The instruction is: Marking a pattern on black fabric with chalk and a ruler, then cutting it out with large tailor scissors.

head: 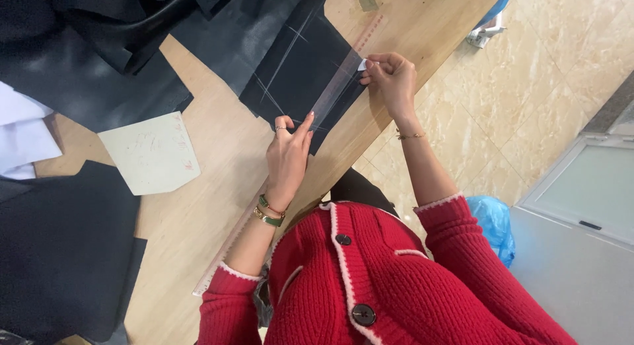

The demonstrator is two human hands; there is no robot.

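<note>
On dark fabric (297, 68): clear ruler (333, 91) diagonal; left hand (287, 153) presses it; right hand (389, 77) pinches chalk (362, 65).

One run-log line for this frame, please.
left hand: pressing clear ruler | right hand: pinching white chalk at ruler edge | under: dark fabric piece | surface: wooden table

Dark fabric piece (300, 71) lay flat on the wooden table, upper centre of the frame, roughly rectangular and turned at an angle to the table edge. Pale chalk lines crossed its surface, some intersecting. Clear plastic ruler (337, 91) rested diagonally across the fabric's lower right part, running from centre frame up toward the upper right. Small white chalk piece (362, 65) sat at the ruler's upper end, touching the fabric.
</note>
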